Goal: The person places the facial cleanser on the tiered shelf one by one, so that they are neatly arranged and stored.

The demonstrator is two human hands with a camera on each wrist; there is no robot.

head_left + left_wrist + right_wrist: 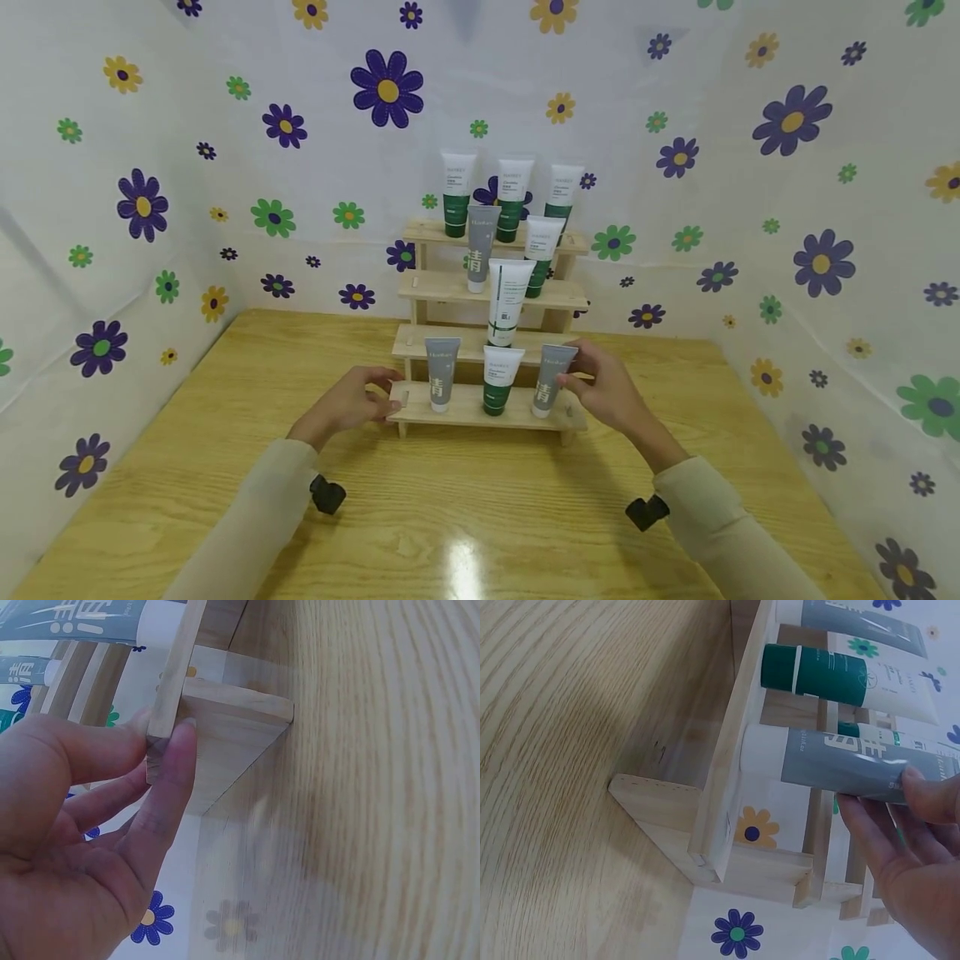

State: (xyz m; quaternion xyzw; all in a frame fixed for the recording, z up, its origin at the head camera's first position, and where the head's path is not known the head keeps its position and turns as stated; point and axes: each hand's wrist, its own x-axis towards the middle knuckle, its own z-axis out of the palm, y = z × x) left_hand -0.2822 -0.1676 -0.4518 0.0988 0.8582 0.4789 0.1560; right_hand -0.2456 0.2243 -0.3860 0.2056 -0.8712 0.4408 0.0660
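A stepped wooden display rack [468,421] stands on the table and carries several squeeze tubes. My left hand [351,406] pinches the left end of its lowest shelf; the left wrist view shows the thumb above the board [166,712] and a finger below. At the other end, my right hand [609,390] holds a grey tube [551,379] between thumb and fingers near its top. That tube's white cap [763,751] meets the lowest shelf. Along the same shelf stand a green-and-white tube [500,381] and another grey tube [442,373].
Higher shelves hold a white tube [508,302], a grey tube [480,248] and a green-and-white tube [542,254]. Three green-and-white tubes, one at the left [457,193], line the top shelf. Behind the wooden table [390,525] hangs a flower-printed cloth [480,67].
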